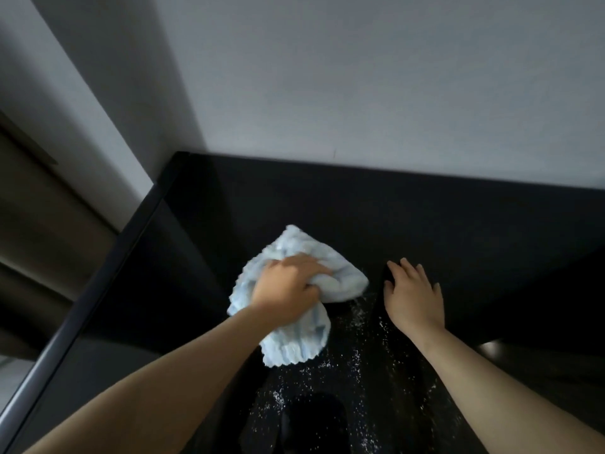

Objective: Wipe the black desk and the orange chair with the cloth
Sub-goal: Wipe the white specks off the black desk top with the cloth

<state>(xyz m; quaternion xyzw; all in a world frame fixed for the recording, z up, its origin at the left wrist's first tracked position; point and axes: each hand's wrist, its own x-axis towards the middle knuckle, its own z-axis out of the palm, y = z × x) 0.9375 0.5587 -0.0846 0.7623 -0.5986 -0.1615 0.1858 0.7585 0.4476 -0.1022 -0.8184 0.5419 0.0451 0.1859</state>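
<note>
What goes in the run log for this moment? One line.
step: wiping desk | left hand: gripping cloth | right hand: flat on desk | chair: unseen

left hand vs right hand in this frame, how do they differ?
The left hand is curled, its fingers bunched into the light blue cloth; the right hand is empty. The left presses on the cloth, while the right lies flat with fingers spread, straight on the black desk. Both arms are bare and both hands are over the desk.

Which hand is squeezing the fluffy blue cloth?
The left hand grips the blue cloth, bunched on the black desk. The right hand lies flat and open, holding nothing.
</note>
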